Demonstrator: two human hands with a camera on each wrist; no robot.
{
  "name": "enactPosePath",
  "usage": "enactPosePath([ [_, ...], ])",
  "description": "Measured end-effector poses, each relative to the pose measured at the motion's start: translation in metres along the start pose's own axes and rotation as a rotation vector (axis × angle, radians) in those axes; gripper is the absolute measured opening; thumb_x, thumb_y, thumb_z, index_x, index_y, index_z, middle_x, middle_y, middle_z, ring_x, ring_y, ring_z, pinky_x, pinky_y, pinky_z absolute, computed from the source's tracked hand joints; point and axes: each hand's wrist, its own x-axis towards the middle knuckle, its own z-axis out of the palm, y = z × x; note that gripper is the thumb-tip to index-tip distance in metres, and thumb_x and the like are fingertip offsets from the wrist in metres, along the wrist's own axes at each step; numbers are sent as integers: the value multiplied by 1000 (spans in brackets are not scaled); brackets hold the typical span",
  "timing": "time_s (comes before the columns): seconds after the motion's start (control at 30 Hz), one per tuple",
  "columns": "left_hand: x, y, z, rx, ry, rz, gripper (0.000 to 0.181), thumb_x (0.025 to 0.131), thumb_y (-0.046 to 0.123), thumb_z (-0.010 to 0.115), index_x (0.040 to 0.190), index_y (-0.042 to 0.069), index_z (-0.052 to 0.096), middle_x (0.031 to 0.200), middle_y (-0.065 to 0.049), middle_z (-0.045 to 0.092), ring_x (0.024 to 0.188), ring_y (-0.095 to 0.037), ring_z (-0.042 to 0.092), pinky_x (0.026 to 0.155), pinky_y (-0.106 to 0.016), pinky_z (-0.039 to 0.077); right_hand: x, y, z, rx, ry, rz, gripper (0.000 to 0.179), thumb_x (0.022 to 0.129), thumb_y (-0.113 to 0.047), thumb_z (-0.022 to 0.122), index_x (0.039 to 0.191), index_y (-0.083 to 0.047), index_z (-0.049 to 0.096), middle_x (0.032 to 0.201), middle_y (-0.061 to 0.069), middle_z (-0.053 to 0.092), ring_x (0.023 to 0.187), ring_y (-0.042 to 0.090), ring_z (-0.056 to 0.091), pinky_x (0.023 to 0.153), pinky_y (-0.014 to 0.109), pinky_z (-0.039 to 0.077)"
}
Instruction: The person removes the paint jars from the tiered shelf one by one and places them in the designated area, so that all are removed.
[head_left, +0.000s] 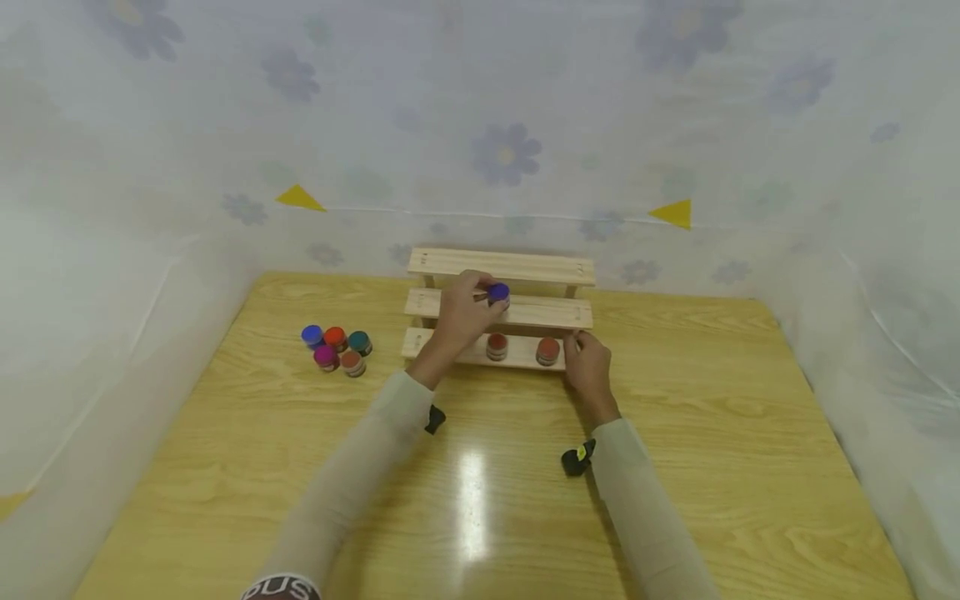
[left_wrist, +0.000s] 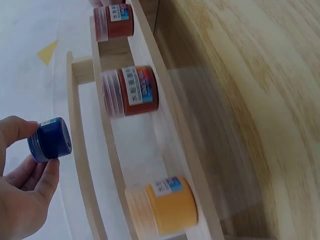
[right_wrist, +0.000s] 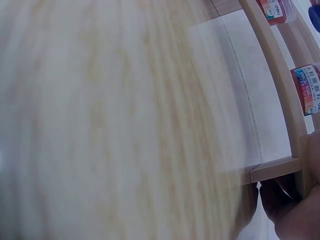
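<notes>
A three-tier wooden rack (head_left: pixel 517 312) stands at the back of the table. My left hand (head_left: pixel 463 317) pinches a small dark blue paint jar (left_wrist: pixel 50 140) between thumb and fingers, over the middle tier in the head view. At the bottom tier's right end, my right hand (head_left: pixel 588 367) grips the rack's edge. On that bottom tier sit a dark red jar (head_left: pixel 497 347), a reddish-brown jar (head_left: pixel 547 352) and a yellow-orange jar (left_wrist: pixel 172 206). The yellow-orange one is hidden behind my left arm in the head view.
Left of the rack, several jars cluster on the wooden table (head_left: pixel 510 500): a blue jar (head_left: pixel 312 337), a red jar (head_left: pixel 335 338), a teal jar (head_left: pixel 361 342), a magenta jar (head_left: pixel 326 358) and an orange-brown jar (head_left: pixel 352 362). A flowered sheet (head_left: pixel 420 125) hangs behind.
</notes>
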Motion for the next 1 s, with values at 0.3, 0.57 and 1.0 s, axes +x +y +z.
enactPosePath([
  [0.3,-2,-6,-30,44,47,15,31,82,7,73,108,-4,59,108,-16,60,104,-26,61,90,-26,56,0,0,-1,4,2,4,36,99,-18,41,64,-9,41,59,2,29,53,15,27,51,27,28],
  [0.57,-10,-20,-69,82,122,16,30,82,5,72,107,-5,60,108,-19,59,103,-29,60,90,-31,57,1,1,0,-11,-5,14,37,99,-18,40,64,-11,37,60,2,28,53,15,25,50,27,27],
  [1.0,-42,-53,-130,168,207,-56,31,84,8,70,111,-4,59,111,-19,59,106,-31,60,92,-38,56,-2,-1,-2,11,-35,26,38,101,-20,39,64,-12,34,59,1,27,49,12,22,50,26,27],
])
